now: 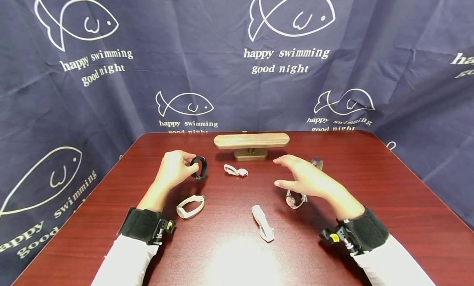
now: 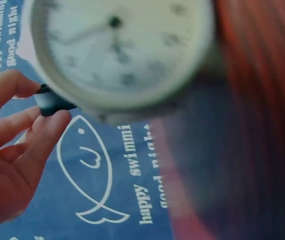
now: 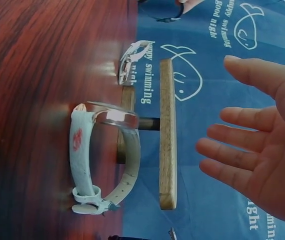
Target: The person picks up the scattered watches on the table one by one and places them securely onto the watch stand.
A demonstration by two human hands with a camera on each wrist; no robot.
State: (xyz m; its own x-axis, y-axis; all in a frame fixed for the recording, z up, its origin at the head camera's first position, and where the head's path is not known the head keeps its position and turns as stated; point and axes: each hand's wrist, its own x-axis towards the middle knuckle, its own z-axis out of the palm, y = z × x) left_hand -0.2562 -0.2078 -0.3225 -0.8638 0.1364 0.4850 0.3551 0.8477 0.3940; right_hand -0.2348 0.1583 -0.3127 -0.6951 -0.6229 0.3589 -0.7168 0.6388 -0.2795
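My left hand [image 1: 177, 166] pinches a black watch [image 1: 200, 168] between thumb and fingers, its strap closed in a loop, over the left side of the table. Part of its black strap [image 2: 55, 101] shows between the fingertips in the left wrist view. My right hand [image 1: 305, 175] hovers palm down with fingers extended, holding nothing. Below it lies a watch with a white strap [image 1: 296, 199], partly hidden by the hand. Just behind that hand is a dark watch [image 1: 317, 163]. Between the hands, a small white watch [image 1: 235, 170] lies before a wooden T-shaped stand [image 1: 252, 140].
A white watch [image 1: 190, 206] rests on its side near my left wrist; a large pale watch dial [image 2: 122, 50] fills the left wrist view. Another white watch [image 1: 263, 223] lies at the front middle of the red-brown table [image 1: 222, 236]. A blue fish-print curtain [image 1: 237, 88] hangs behind.
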